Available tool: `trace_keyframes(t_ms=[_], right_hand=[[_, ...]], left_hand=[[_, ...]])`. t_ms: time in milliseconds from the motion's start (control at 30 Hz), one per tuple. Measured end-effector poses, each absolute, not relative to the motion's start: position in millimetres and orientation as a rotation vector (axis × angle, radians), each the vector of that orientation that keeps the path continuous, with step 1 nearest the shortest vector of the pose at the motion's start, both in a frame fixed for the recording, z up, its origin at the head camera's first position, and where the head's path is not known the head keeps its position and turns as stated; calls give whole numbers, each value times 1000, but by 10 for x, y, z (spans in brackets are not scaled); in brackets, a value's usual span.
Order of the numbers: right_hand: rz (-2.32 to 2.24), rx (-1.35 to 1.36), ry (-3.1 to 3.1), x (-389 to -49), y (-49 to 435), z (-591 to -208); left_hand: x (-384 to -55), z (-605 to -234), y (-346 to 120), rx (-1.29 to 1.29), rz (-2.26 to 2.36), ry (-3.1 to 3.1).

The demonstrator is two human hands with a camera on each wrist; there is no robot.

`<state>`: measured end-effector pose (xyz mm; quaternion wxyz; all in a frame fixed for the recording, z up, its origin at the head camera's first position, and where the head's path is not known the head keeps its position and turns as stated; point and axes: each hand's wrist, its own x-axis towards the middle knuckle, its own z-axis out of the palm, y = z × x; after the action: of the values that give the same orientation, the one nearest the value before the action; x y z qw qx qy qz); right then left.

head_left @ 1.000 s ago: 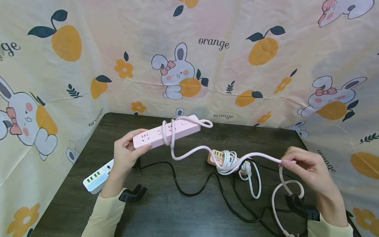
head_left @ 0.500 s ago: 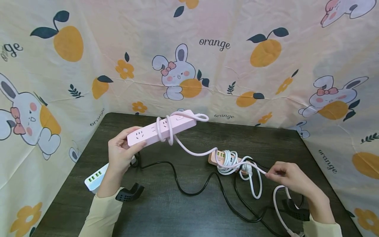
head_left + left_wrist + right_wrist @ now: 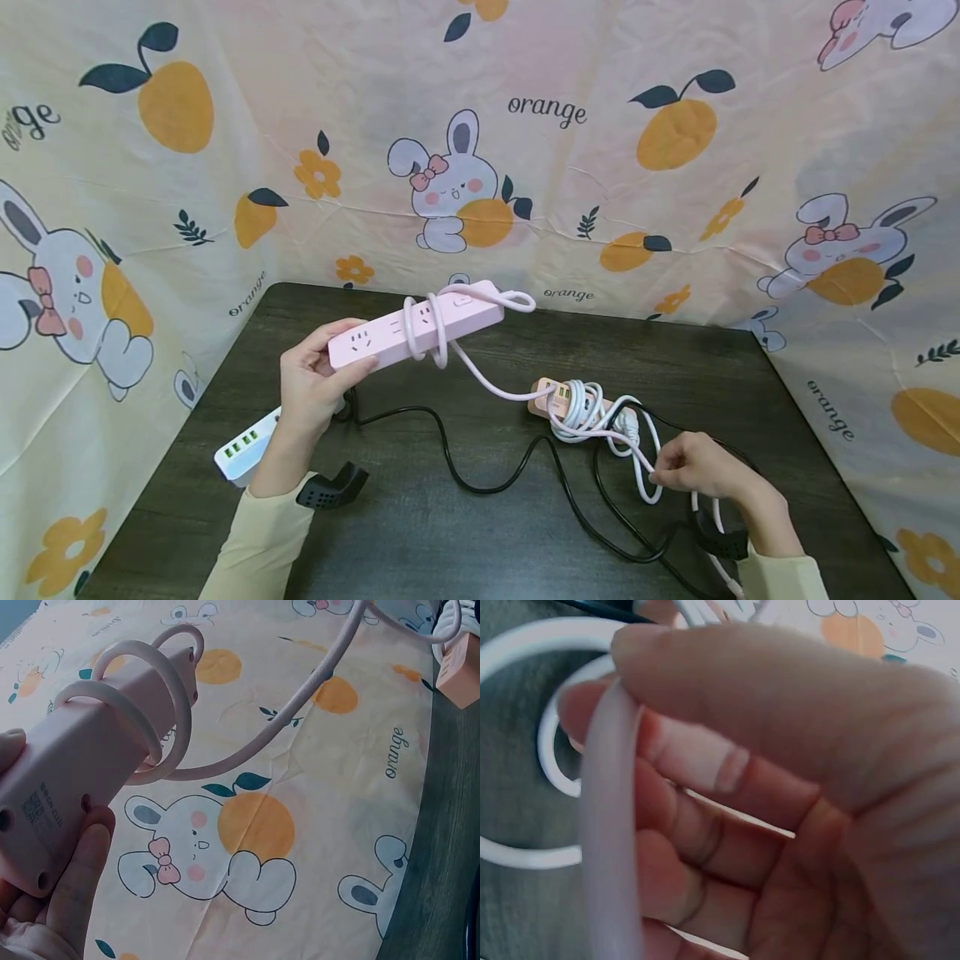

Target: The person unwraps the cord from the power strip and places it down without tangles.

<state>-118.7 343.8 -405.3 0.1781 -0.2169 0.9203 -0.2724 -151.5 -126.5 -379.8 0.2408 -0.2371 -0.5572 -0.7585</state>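
My left hand [image 3: 315, 375] grips the near end of a pink power strip [image 3: 390, 333], held up over the table at a slant. Two turns of its pink cord [image 3: 480, 379] wrap round the strip's middle, and a loop sticks out past the far end. In the left wrist view the strip's underside [image 3: 82, 765] faces the camera, with screw holes and a label. From there the cord sags down to the right. My right hand [image 3: 705, 467] pinches it between thumb and index finger, low over the right part of the table; the right wrist view shows the pinched cord [image 3: 611, 825] close up.
An orange power strip [image 3: 542, 398] wrapped in its white cord [image 3: 581, 412] lies behind the pink cord. A white power strip [image 3: 247, 446] rests at the left, partly behind my forearm. A black cable [image 3: 480, 492] snakes across the dark table [image 3: 420, 542]. A printed cloth hangs behind.
My right hand has moved left and downward with the pink cord, which now hangs slacker. The left hand and pink power strip have shifted only slightly.
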Motion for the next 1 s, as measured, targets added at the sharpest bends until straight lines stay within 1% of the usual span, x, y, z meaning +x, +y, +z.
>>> trace_keyframes(t_ms=[233, 467, 667, 800, 1000], right_hand=[[-652, -520, 2686, -1156, 3332, -4133], [-537, -447, 2741, -1129, 3205, -4051], [-578, -565, 2766, -1165, 3028, -3914], [-654, -662, 2878, -1212, 2817, -3842], [-1003, -840, 2982, -1318, 2326, -3871]], left_hand=[[-1509, -3786, -1264, -638, -2061, -1522], [-1501, -3778, -1252, -670, -2090, -1507], [-1486, -3771, -1231, -679, -2090, -1531], [-1478, -3766, -1224, -670, -2089, -1538], [-1476, -3763, -1199, -686, -2092, -1538]])
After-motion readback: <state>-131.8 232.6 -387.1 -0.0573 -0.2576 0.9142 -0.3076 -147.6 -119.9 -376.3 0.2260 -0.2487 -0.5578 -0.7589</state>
